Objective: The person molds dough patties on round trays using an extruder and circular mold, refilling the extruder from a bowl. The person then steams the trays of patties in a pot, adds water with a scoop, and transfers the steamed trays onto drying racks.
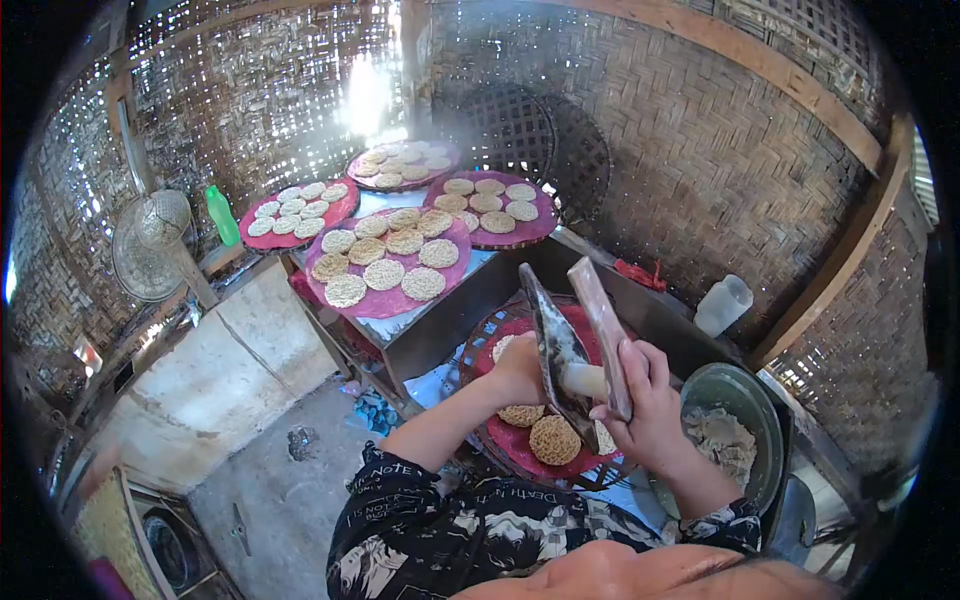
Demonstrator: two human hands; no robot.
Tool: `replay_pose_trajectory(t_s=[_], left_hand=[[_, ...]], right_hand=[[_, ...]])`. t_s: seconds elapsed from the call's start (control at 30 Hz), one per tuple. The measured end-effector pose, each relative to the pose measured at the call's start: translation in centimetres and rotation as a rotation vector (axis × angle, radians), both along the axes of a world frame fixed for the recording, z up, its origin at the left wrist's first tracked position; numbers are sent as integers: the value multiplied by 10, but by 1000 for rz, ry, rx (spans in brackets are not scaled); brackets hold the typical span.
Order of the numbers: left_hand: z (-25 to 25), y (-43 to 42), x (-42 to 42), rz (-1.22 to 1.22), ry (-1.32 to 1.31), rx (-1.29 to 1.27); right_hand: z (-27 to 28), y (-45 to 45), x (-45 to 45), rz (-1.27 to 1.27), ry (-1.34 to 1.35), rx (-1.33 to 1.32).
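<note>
While the right hand [640, 400] grips a wooden bar [600, 325] just right of frame centre, the left hand [515, 372], partly hidden, grasps the dark board [545, 335] beside it, above round cakes [555, 440] on a red tray [511, 440], a green basin [735, 376] standing at right and a pink tray [385, 302] beyond, left of upper centre.

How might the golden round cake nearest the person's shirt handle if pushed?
The round cake may be fragile: it looks made of thin, tangled strands. That coarse-looking texture suggests it is light. Lying flat on the red surface, it would probably slide, not roll.
</note>
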State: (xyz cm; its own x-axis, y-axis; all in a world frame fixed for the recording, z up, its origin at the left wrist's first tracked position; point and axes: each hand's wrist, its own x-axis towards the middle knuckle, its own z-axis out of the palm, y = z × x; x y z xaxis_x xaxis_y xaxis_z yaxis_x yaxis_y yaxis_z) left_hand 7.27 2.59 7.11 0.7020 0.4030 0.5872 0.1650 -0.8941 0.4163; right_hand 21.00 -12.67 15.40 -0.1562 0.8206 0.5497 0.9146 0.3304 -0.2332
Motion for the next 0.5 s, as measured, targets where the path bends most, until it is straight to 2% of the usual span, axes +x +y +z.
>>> replay_pose_trajectory(t_s=[0.1, 0.13, 0.23, 0.27, 0.33, 0.37, 0.4, 0.43, 0.47, 0.5], left_hand=[[-3, -7, 6, -6, 49, -7], [-13, -6, 10, -27, -13, -49], [-23, -2, 12, -44, 33, -139], [-34, 7, 16, -108, -18, -224], [-32, 7, 19, -130, -108, -360], [-29, 6, 20, -137, -163, -429], [-20, 3, 19, -90, -61, -271], [-17, 5, 18, -279, -91, -436], [-14, 10, 17, -469, -120, -597], [-10, 15, 15, -661, -150, -755]], right_hand=[[-15, 0, -2, -63, 36, -37], [-19, 0, 0, -67, 41, -54], [-15, 2, 10, 12, 93, -148], [-18, 9, 24, 122, 256, -178], [-37, 8, 55, 238, 955, -649], [-47, 7, 66, 277, 1139, -849], [-58, 6, 76, 272, 1315, -1047], [-73, 2, 83, 250, 1331, -1205], [-96, -4, 94, 400, 1314, -1167], [-84, -5, 82, 462, 1385, -1156]])
